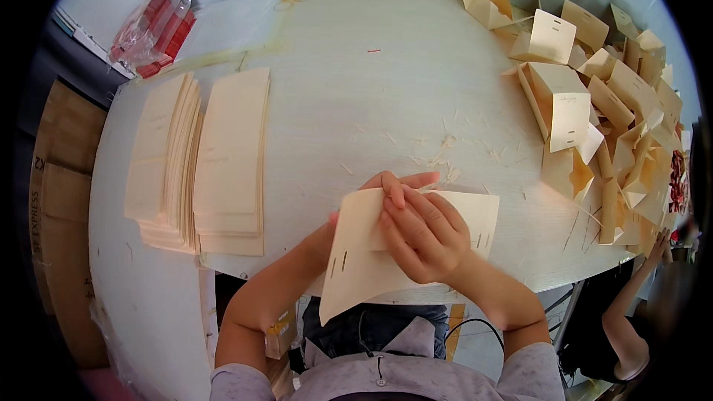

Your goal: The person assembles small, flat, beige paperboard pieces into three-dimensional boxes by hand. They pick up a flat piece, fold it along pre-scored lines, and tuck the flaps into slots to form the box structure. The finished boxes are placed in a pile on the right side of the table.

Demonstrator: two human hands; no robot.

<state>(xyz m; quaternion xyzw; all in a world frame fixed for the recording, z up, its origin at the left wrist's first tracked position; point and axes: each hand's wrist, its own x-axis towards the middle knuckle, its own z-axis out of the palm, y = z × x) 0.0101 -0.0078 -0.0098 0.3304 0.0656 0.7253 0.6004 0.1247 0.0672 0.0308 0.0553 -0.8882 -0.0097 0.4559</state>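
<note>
A cream card sheet (356, 252) with narrow slits near both ends is held up between my hands at the table's front edge. My left hand (391, 182) reaches behind it and curls its fingers over the top edge; most of that palm is hidden by the card. In front of the sheet, my right hand (427, 236) has its fingertips pressed together at the same top edge, against the left fingers. Whatever small bit may lie between the fingertips cannot be made out.
Flat card stacks (230, 156) lie at the left. Folded card pieces (568, 111) heap up at the right. Thin paper scraps (445, 148) litter the middle. Red packs in clear plastic (160, 30) sit back left; a cardboard box (67, 215) stands beside the table. Another person's arm (624, 327) shows at lower right.
</note>
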